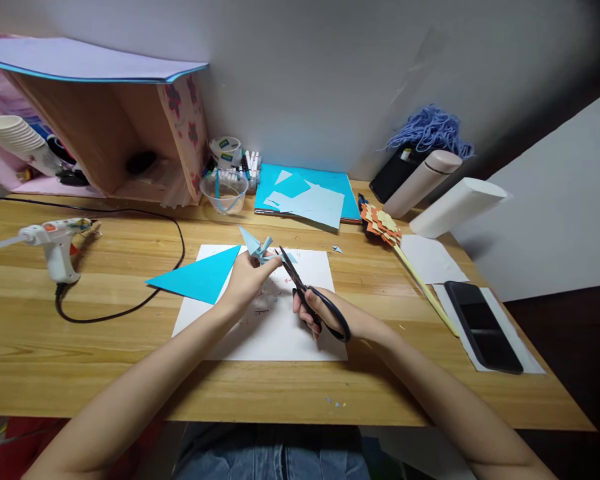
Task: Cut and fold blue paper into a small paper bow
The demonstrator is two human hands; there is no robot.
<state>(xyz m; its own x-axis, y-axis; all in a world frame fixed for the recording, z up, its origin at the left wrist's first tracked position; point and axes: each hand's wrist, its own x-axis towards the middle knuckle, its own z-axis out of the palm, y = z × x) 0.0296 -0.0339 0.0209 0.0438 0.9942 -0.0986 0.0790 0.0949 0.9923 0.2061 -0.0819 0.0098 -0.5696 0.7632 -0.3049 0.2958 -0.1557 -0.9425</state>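
My left hand [247, 277] pinches a folded light-blue paper piece [253, 245] that has pointed flaps. My right hand [325, 313] has its fingers in the handles of black-handled scissors [296, 277]. The scissor blades are slightly apart, with their tips close to my left fingertips and the paper's right end; whether they touch the paper I cannot tell. Below both hands lies a white sheet [280, 340] with small red and dark marks. A bright blue paper triangle [200, 277] rests partly on that sheet, left of my left hand.
At left lies a white glue gun [57, 250] with its black cord looping across the table. Behind are a clear plastic cup [225, 193] and blue sheets with paper scraps [310, 200]. A paper flower [380, 223], a phone [483, 327] and a pale bottle [425, 183] are at right.
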